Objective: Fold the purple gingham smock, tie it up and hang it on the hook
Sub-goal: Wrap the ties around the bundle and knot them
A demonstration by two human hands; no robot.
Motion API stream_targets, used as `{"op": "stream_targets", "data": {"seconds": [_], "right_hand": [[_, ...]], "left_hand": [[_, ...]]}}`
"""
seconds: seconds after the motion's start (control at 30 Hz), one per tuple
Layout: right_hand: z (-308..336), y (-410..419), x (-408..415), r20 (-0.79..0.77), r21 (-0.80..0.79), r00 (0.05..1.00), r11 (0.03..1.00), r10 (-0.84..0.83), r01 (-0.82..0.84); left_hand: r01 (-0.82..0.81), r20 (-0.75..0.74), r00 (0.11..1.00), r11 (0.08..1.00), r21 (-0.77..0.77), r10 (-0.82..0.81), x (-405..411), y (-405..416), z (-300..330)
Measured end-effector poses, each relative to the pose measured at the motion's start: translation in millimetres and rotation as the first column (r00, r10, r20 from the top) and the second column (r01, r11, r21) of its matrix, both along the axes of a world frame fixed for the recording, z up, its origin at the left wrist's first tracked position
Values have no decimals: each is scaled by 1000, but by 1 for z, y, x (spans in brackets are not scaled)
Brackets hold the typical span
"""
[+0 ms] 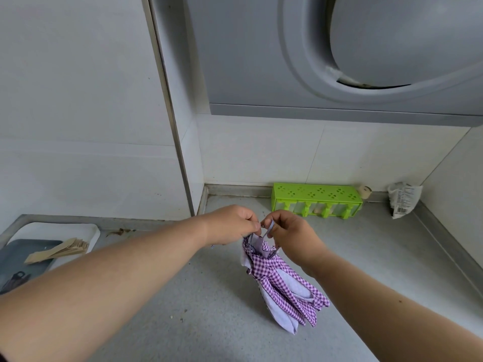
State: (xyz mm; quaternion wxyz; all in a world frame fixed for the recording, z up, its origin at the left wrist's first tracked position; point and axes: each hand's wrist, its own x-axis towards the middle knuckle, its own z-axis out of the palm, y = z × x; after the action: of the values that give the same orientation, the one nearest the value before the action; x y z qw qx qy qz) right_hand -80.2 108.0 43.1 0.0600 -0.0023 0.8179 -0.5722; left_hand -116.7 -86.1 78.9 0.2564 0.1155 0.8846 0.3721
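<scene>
Item 1, far left: white tray (pixel 86 227) at the table's back edge, holding a dark grey board (pixel 28 254) with a bundle of flat wooden sticks (pixel 58 250) lying across it. A small dark tool beside the board is too dim to identify.

Item 2: left hand (pixel 230 226), fingers curled, pinching a thin strap (pixel 270 227) at the top of the bundle.

Item 3, centre: purple gingham smock (pixel 282 280), folded into a long narrow bundle and hanging in the air from both hands above the grey table (pixel 209 322). Its pale lining shows at several folds, and its lower end fans out loosely.

Item 4: right hand (pixel 290 231), fingers curled, gripping the same strap just beside the left hand; the two nearly touch.

Item 5, right rear: green perforated rack (pixel 316 194) against the wall, a small roll (pixel 366 190) next to it, and a crumpled printed bag (pixel 402 199) in the corner.

Item 6, above: grey appliance housing (pixel 339 74) with a round recess.

Progress, as judged: folding looks done; tying appears to be under way at the strap. Hanging is left.

Not visible: any hook. Whether a knot is closed cannot be told, since the fingers cover the strap's crossing. Both elbows are cut off by the lower edge.
</scene>
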Motion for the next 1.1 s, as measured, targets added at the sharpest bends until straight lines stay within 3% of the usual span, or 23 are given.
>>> {"op": "stream_targets", "data": {"seconds": [0.17,0.33,0.43,0.57,0.77,1.1], "right_hand": [[0,-2,3,83,-281,997,960,6,18],[-5,2,2,175,-358,981,934,87,-19],[-7,4,1,242,-343,965,939,104,-15],[-6,3,0,345,-347,934,937,95,32],[-8,2,-2,546,-378,836,905,48,195],[-12,-8,-12,697,-351,711,819,-94,453]], "left_hand": [[-14,-22,1000,1000,-4,14,2,-1,-1],[-77,-46,996,997,6,77,2,-8,-9],[-155,63,987,981,118,148,3,-9,-19],[-340,290,923,888,311,252,7,-9,-29],[-495,545,812,740,456,207,11,0,-39],[-620,681,715,592,515,157,11,13,-50]]}}
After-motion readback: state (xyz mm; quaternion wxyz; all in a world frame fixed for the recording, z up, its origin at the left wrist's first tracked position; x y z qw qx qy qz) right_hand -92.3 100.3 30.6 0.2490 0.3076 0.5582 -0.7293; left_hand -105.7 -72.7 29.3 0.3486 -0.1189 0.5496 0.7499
